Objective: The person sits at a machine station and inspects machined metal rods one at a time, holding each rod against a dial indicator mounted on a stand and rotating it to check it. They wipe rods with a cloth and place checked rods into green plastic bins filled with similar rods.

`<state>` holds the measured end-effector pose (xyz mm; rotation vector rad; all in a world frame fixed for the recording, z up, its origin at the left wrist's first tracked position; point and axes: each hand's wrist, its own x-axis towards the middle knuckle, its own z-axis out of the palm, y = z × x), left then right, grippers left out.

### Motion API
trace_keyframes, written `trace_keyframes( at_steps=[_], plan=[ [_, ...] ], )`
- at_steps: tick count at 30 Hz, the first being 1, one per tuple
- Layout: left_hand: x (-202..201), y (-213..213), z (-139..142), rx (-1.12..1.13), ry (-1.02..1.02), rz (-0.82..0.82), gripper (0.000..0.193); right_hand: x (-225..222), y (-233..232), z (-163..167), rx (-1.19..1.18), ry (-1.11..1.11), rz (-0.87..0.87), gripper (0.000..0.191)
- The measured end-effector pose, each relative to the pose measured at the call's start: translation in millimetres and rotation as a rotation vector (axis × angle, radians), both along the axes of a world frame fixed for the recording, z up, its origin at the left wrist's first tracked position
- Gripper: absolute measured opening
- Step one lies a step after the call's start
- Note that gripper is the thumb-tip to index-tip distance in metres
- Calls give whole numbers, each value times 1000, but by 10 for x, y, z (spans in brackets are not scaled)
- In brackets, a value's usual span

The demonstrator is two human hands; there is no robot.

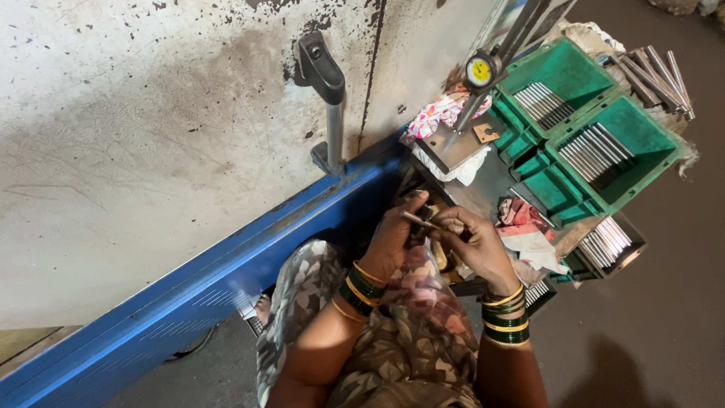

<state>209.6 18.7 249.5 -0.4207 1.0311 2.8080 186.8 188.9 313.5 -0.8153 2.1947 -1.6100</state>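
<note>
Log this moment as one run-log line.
left hand: grips thin metal rod | right hand: pinches same rod | beyond: green plastic bins holding metal rods | yellow-faced dial gauge on stand

We are looking at a stained, speckled grey-white metal panel (151, 143) filling the left, with a black-capped steel handle (326, 98) standing out from it. A long blue painted metal ledge (189, 295) is running beneath it. Dull brown concrete floor (664, 317) is lying dim at right.
</note>
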Motion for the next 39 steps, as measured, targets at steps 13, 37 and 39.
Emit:
trace_keyframes(
  at_steps=[13, 37, 39],
  plan=[
    [38, -3, 62, -56, 44, 3, 32, -41, 15, -107, 4, 13, -80, 12],
    [6, 17, -92, -162, 74, -15, 33, 18, -144, -136, 401, 223, -60, 32],
    [2, 20, -99, -127, 64, -14, 33, 17, -120, -172, 325, 296, -39, 30]
  ],
)
